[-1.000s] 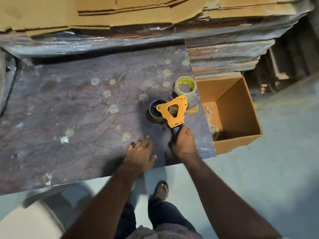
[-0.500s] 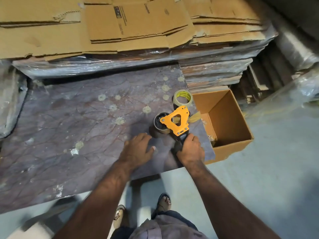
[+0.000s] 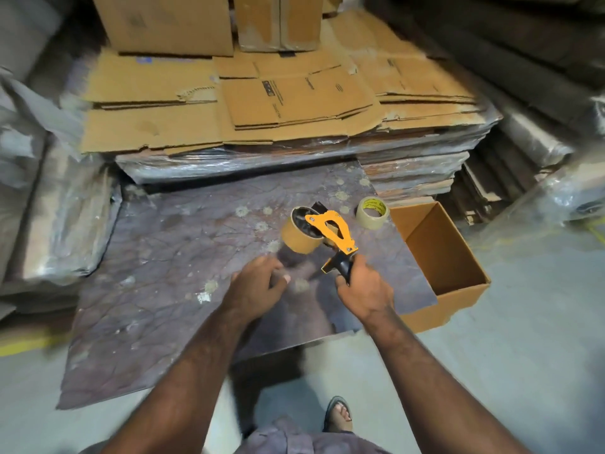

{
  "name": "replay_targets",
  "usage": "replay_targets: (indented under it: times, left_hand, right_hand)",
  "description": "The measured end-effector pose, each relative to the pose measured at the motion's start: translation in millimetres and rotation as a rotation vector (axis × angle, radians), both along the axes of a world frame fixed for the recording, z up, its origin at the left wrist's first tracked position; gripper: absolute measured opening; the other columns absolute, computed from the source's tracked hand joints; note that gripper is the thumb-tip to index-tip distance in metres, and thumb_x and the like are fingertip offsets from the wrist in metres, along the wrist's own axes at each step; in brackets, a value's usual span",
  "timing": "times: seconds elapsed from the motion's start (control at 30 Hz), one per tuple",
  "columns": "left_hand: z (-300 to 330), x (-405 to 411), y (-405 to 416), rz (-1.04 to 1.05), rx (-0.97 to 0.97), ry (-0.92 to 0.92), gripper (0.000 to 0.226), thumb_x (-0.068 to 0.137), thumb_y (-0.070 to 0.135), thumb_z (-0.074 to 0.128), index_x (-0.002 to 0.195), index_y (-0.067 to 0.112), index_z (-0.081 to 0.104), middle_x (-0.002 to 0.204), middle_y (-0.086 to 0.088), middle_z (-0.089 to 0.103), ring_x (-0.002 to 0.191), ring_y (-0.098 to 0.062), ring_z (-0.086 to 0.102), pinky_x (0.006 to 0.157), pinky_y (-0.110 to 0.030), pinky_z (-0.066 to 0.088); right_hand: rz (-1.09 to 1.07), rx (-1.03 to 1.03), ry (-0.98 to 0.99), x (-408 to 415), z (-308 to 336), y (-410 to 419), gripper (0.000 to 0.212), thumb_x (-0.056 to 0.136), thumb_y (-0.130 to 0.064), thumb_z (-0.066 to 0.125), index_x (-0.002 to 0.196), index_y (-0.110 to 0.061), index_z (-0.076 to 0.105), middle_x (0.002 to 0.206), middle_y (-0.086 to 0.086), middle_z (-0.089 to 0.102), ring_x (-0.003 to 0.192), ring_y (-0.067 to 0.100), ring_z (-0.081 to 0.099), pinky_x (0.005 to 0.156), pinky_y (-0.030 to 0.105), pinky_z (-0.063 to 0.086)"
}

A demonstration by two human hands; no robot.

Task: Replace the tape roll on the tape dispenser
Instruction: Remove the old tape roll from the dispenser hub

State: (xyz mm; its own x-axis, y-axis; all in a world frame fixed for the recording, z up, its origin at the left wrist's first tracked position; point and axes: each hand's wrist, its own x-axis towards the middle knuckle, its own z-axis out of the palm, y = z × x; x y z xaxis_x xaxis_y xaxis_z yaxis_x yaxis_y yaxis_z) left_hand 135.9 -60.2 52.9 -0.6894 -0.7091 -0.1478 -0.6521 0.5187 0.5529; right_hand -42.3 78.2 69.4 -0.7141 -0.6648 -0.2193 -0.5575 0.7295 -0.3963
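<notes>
My right hand [image 3: 363, 290] grips the black handle of an orange tape dispenser [image 3: 332, 229] and holds it lifted above the dark marbled board [image 3: 163, 257]. A brown tape core [image 3: 299, 235] sits on the dispenser's spindle, left of the orange frame. My left hand [image 3: 258, 286] hovers just below and left of the core, fingers loosely spread, holding nothing. A fresh roll of clear tape [image 3: 371, 213] stands on the board's far right corner, behind the dispenser.
An open cardboard box [image 3: 458, 290] stands on the floor against the board's right edge. Flattened cardboard sheets [image 3: 262, 109] wrapped in plastic are stacked behind the board. Plastic-wrapped bundles [image 3: 65, 217] lie on the left. My sandalled foot [image 3: 339, 414] is on the grey floor.
My right hand has lifted the dispenser off the board and tilted it. My left hand has come up off the board toward the core. The camera has tilted upward.
</notes>
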Motion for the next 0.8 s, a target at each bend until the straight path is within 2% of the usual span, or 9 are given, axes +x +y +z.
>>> replay_targets:
  times: [0.1, 0.3, 0.37, 0.43, 0.47, 0.53, 0.6, 0.7, 0.8]
  left_hand:
    - [-0.2, 23.8, -4.4, 0.039, -0.021, 0.083, 0.061, 0.08, 0.064, 0.038, 0.112, 0.02, 0.066, 0.113, -0.001, 0.065, 0.106, -0.028, 0.061, 0.092, -0.047, 0.051]
    - [-2.3, 58.4, -4.3, 0.06, 0.004, 0.106, 0.067, 0.077, 0.068, 0.036, 0.114, 0.02, 0.067, 0.117, 0.001, 0.066, 0.108, -0.025, 0.062, 0.095, -0.042, 0.05]
    - [1.6, 65.1, -6.7, 0.065, 0.018, 0.118, 0.066, 0.077, 0.067, 0.039, 0.113, 0.02, 0.068, 0.117, -0.001, 0.066, 0.107, -0.024, 0.062, 0.094, -0.037, 0.049]
    - [9.7, 64.9, -11.7, 0.098, 0.066, 0.179, 0.051, 0.08, 0.057, 0.05, 0.105, 0.019, 0.07, 0.109, -0.003, 0.068, 0.101, -0.022, 0.063, 0.09, -0.032, 0.048]
    - [15.1, 63.5, -13.7, 0.137, 0.097, 0.233, 0.038, 0.083, 0.05, 0.056, 0.099, 0.02, 0.071, 0.104, -0.003, 0.07, 0.095, -0.019, 0.064, 0.088, -0.03, 0.048]
    - [27.4, 58.2, -17.4, 0.222, 0.153, 0.376, 0.008, 0.09, 0.033, 0.067, 0.088, 0.027, 0.07, 0.09, 0.005, 0.071, 0.08, 0.001, 0.063, 0.081, -0.024, 0.049]
    - [36.2, 52.1, -19.4, 0.266, 0.22, 0.502, 0.017, 0.093, 0.02, 0.069, 0.081, 0.031, 0.067, 0.082, 0.015, 0.07, 0.071, 0.013, 0.06, 0.075, -0.014, 0.045]
    - [45.5, 42.7, -17.9, 0.322, 0.356, 0.697, 0.01, 0.094, 0.017, 0.07, 0.085, 0.022, 0.071, 0.082, 0.012, 0.07, 0.07, 0.011, 0.06, 0.075, -0.014, 0.046]
    - [54.8, 33.0, -10.2, 0.335, 0.46, 0.761, 0.009, 0.094, 0.024, 0.07, 0.09, 0.016, 0.072, 0.081, 0.011, 0.069, 0.072, 0.008, 0.062, 0.065, -0.009, 0.044]
  right_hand:
    - [0.001, -0.091, -0.05, 25.7, 13.2, -9.1, 0.035, 0.095, -0.036, 0.055, 0.12, -0.014, 0.048, 0.117, 0.017, 0.068, 0.107, 0.043, 0.065, 0.079, 0.043, 0.047]
    - [-0.042, -0.176, -0.146, 62.0, 17.4, -13.7, 0.037, 0.089, -0.038, 0.059, 0.117, -0.015, 0.055, 0.107, 0.018, 0.071, 0.097, 0.041, 0.067, 0.078, 0.043, 0.054]
    - [-0.1, -0.289, -0.33, 69.5, 16.6, -13.4, 0.025, 0.085, -0.032, 0.059, 0.106, -0.018, 0.059, 0.098, 0.016, 0.073, 0.077, 0.035, 0.071, 0.067, 0.045, 0.06]
    - [-0.206, -0.443, -0.626, 75.3, 19.0, -13.1, 0.005, 0.091, -0.016, 0.057, 0.095, -0.014, 0.059, 0.091, 0.017, 0.073, 0.053, 0.026, 0.064, 0.046, 0.034, 0.054]
    - [-0.26, -0.505, -0.779, 77.9, 22.3, -11.7, 0.004, 0.094, -0.01, 0.055, 0.093, -0.012, 0.058, 0.086, 0.016, 0.073, 0.047, 0.023, 0.059, 0.041, 0.029, 0.049]
    - [-0.323, -0.575, -1.048, 79.1, 29.6, -6.3, 0.006, 0.096, -0.01, 0.052, 0.095, -0.008, 0.058, 0.077, 0.013, 0.073, 0.043, 0.019, 0.056, 0.04, 0.025, 0.047]
    - [-0.355, -0.624, -1.322, 76.7, 33.5, 1.9, 0.014, 0.096, -0.017, 0.048, 0.093, -0.008, 0.06, 0.071, 0.011, 0.069, 0.043, 0.018, 0.055, 0.041, 0.024, 0.047]
    - [-0.366, -0.704, -1.516, 70.2, 31.9, 15.4, 0.032, 0.093, -0.026, 0.049, 0.102, -0.002, 0.068, 0.064, 0.009, 0.062, 0.04, 0.016, 0.05, 0.038, 0.023, 0.044]
    - [-0.38, -0.781, -1.595, 63.4, 30.6, 25.8, 0.047, 0.093, -0.032, 0.052, 0.117, 0.005, 0.071, 0.062, 0.011, 0.059, 0.037, 0.016, 0.049, 0.035, 0.023, 0.043]
